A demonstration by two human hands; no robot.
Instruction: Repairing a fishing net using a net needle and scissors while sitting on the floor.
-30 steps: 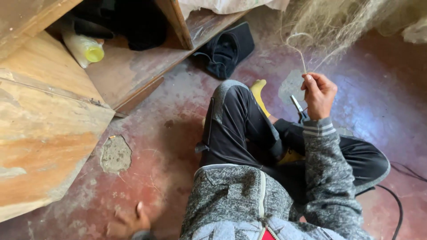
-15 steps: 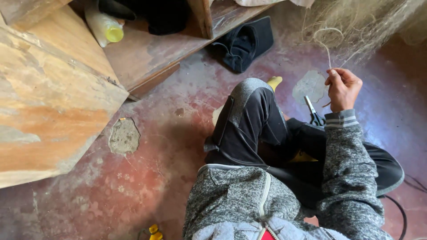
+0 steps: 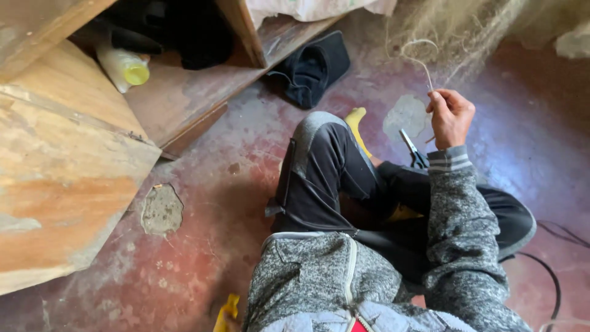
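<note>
Head view: right hand [image 3: 450, 117] pinches pale cord [image 3: 424, 61] raised off fishing net [image 3: 455, 24], mending barely begun; scissors [image 3: 413, 149] idle on floor; left hand unseen.

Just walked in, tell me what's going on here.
A person in a grey fleece sits cross-legged on a worn red floor. Their right hand is raised, pinching a thin pale cord that loops up toward a heap of fine netting. Scissors lie on the floor just below that hand. The left hand is mostly out of view at the bottom edge, beside something yellow.
</note>
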